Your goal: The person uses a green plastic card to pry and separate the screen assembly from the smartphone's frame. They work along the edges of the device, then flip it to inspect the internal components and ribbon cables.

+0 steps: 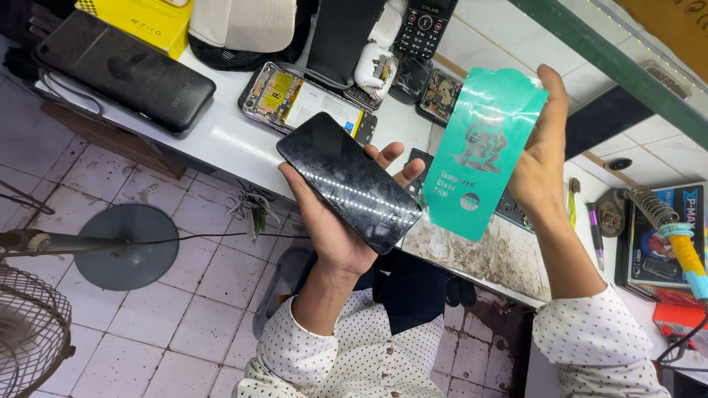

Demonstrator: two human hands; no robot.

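Head view: 2 hands comparing parts.
Left hand is cradling a black phone; right hand is pinching a green film sleeve beside the phone, above the bench.

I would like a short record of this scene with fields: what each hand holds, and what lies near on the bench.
left hand: holds a black smartphone, screen up, lying on palm and fingers
right hand: holds a green screen-protector sheet by its edge, upright
bench: white
behind the hands: opened phone, black power bank
far right: soldering iron
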